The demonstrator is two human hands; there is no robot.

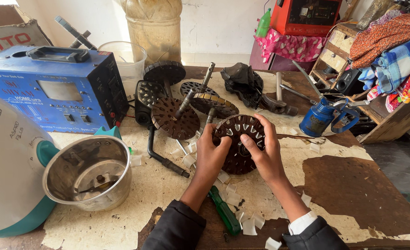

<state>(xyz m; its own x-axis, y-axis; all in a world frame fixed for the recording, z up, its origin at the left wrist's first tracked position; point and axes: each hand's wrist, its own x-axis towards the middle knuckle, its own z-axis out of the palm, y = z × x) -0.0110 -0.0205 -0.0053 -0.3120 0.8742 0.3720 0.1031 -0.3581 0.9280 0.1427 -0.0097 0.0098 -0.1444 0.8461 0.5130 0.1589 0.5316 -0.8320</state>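
slotted metal disc [240, 143] on bench [353, 194], centre | left hand [211, 155] and right hand [265, 155] both clasp its rim | likely heavy, stiff, sharp-edged; take it by opposite rim edges

We see two bare hands, left hand [210, 155] and right hand [266, 155], no gloves, no rings visible. Both arms wear dark jacket sleeves [177, 229]. A white cuff [302, 223] shows at the right wrist (left has none showing).
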